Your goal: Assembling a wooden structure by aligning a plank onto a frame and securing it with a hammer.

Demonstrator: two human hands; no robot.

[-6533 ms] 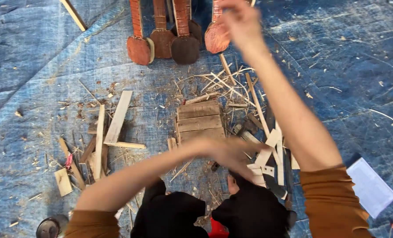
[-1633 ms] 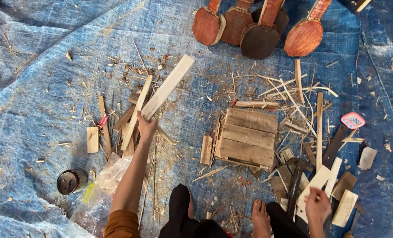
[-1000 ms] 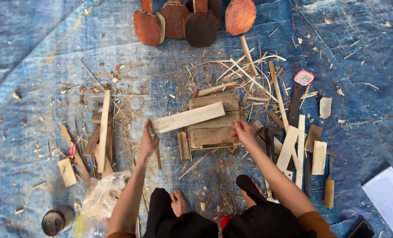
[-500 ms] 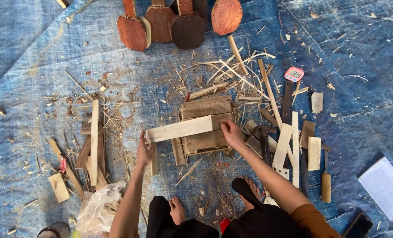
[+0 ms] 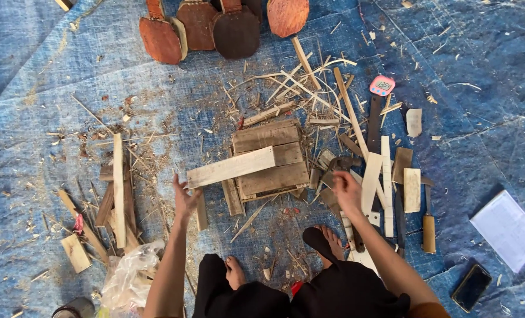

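My left hand (image 5: 184, 199) grips the left end of a pale flat wooden plank (image 5: 231, 167), which lies slanted across a block of stacked dark boards (image 5: 271, 159). My right hand (image 5: 346, 187) has left the plank and hovers with fingers apart over loose pale slats (image 5: 373, 181) to the right of the block, touching nothing that I can make out. My bare feet (image 5: 328, 238) rest on the blue tarp just below the block.
Several reddish paddle-shaped wood pieces (image 5: 215, 26) lie at the top. Sticks and shavings (image 5: 309, 82) scatter behind the block. A pile of offcuts (image 5: 112, 200) sits left, a plastic bag (image 5: 127, 280) lower left. A knife (image 5: 428, 221), a white paper (image 5: 508, 229) and a phone (image 5: 470, 287) lie right.
The left hand carried the plank from the left pile onto the board block. The right hand steadied its right end, then let go and moved right toward the slats.
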